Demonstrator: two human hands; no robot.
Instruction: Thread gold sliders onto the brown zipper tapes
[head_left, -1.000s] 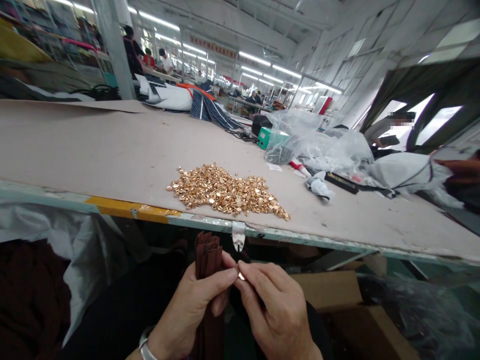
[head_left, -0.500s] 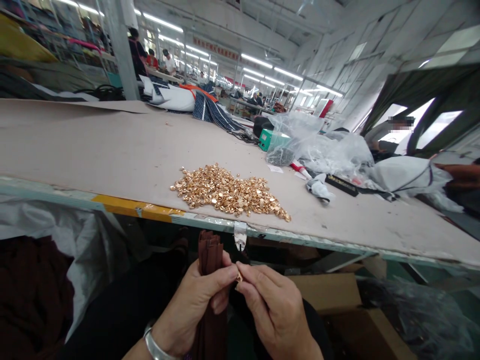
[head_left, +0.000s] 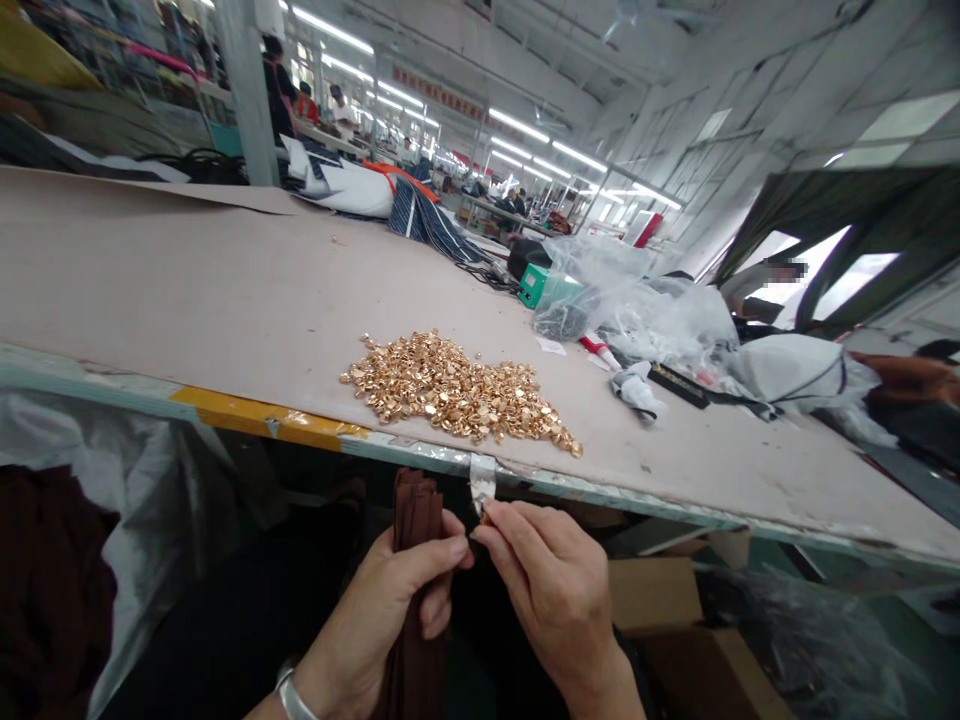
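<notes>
Below the table edge, my left hand (head_left: 390,610) is closed around a bundle of brown strips (head_left: 417,505) that stands upright between my knees. My right hand (head_left: 551,585) pinches a small gold metal piece (head_left: 484,518) at its fingertips, right against the left thumb. A metal clip (head_left: 481,480) hangs from the table edge just above both hands. A heap of gold metal pieces (head_left: 457,390) lies on the tabletop a short way beyond.
The long cardboard-covered table (head_left: 187,290) has a yellow-taped front edge (head_left: 255,420). Clear plastic bags (head_left: 630,300), a green box (head_left: 541,285) and white cloth lie at the right. Cardboard boxes (head_left: 675,610) sit under the table. People work in the far background.
My right hand with the gold piece has risen slightly toward the hanging clip. The view has tilted a little; my left hand keeps its grip on the brown strips.
</notes>
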